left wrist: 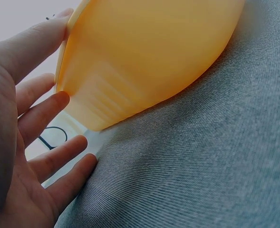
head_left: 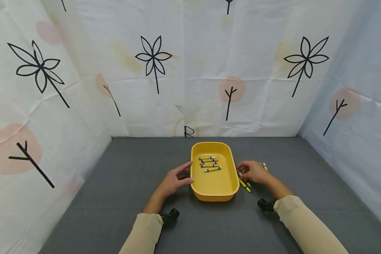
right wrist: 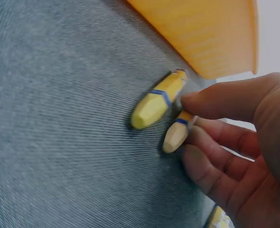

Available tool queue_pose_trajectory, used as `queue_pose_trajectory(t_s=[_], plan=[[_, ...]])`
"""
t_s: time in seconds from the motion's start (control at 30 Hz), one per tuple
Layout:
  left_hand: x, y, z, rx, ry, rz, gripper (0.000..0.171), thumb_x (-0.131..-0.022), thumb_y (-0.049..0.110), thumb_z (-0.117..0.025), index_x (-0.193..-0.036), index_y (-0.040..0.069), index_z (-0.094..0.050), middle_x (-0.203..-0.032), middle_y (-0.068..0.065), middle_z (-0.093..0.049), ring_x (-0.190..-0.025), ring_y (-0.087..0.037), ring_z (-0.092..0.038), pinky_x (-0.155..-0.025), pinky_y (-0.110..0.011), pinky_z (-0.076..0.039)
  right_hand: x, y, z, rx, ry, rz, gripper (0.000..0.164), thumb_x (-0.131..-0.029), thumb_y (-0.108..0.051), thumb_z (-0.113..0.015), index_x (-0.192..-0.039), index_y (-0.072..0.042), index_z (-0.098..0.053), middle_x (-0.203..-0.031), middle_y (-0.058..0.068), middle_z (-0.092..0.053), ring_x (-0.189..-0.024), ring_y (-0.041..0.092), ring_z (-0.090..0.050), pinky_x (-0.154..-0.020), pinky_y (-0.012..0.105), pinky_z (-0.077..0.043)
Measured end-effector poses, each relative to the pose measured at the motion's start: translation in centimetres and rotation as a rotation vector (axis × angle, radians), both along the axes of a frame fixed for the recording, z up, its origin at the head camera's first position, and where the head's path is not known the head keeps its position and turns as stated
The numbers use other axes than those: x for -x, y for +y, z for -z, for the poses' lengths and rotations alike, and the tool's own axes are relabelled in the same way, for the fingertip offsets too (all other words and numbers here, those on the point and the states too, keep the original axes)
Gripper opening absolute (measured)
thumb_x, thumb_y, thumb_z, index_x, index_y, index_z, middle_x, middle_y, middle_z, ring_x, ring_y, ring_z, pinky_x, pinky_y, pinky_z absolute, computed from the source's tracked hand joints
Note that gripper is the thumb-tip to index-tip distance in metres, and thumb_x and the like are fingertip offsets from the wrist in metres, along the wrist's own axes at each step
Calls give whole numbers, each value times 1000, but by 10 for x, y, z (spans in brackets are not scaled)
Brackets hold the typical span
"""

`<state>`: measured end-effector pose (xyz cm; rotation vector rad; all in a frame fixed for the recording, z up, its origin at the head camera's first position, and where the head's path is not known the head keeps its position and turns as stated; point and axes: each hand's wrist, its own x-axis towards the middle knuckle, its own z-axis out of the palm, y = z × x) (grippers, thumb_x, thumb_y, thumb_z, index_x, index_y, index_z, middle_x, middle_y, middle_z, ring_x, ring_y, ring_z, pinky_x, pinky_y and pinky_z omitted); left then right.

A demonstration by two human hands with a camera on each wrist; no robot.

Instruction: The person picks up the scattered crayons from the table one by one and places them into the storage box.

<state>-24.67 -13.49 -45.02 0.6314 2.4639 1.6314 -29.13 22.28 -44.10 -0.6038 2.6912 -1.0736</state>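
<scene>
A yellow plastic tray (head_left: 216, 190) holds several crayons (head_left: 209, 165) lying in its far half. My left hand (head_left: 172, 182) is at the tray's left side, thumb and fingertips touching the rim, the fingers fairly straight in the left wrist view. Just right of the tray, my right hand (head_left: 255, 171) pinches a beige-tipped crayon (right wrist: 176, 137) between thumb and fingers, low over the cloth. Beside it on the cloth lies a yellow crayon (right wrist: 154, 105). More crayons (head_left: 265, 166) show behind the right hand, partly hidden by it.
Grey cloth (head_left: 114, 183) covers the table. White fabric (head_left: 203, 70) printed with flowers and twigs hangs at the back and both sides. Each wrist wears a black camera mount, such as the left mount (head_left: 169, 215).
</scene>
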Motion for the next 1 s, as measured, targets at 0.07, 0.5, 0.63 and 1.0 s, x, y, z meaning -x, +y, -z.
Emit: queue_pose_trajectory(t_s=[0.07, 0.5, 0.63, 1.0], plan=[[5, 0, 10, -9, 5, -11, 68, -91, 18, -70, -150, 10, -39, -153, -12, -36, -136, -38, -37, -109, -52, -34, -1, 1, -3, 0, -27, -11, 29, -83, 5, -68, -112, 6, -64, -78, 6, -62, -64, 19, -58, -57, 33, -52], [9, -2, 20, -41, 30, -43, 65, -89, 19, -72, -148, 21, -45, -150, -3, -41, -134, -32, -42, -107, -50, -37, -4, 18, -16, 135, -40, 44, 33, -87, 6, -60, -120, 9, -60, -93, 13, -62, -75, 24, -60, -62, 36, -56], [1, -1, 5, -39, 20, -10, 66, -90, 18, -70, -149, 12, -41, -152, -10, -38, -135, -37, -39, -108, -52, -35, -3, 18, -24, 168, 42, 85, 33, -89, 5, -61, -122, 7, -59, -98, 16, -62, -79, 26, -61, -65, 41, -57], [-7, 0, -11, -10, 6, 25, 69, -91, 21, -70, -150, 5, -37, -153, -15, -35, -136, -40, -36, -109, -53, -33, 5, 1, -48, 200, 177, 142, 33, -92, -2, -65, -124, -1, -61, -107, 17, -61, -91, 30, -61, -75, 49, -57]])
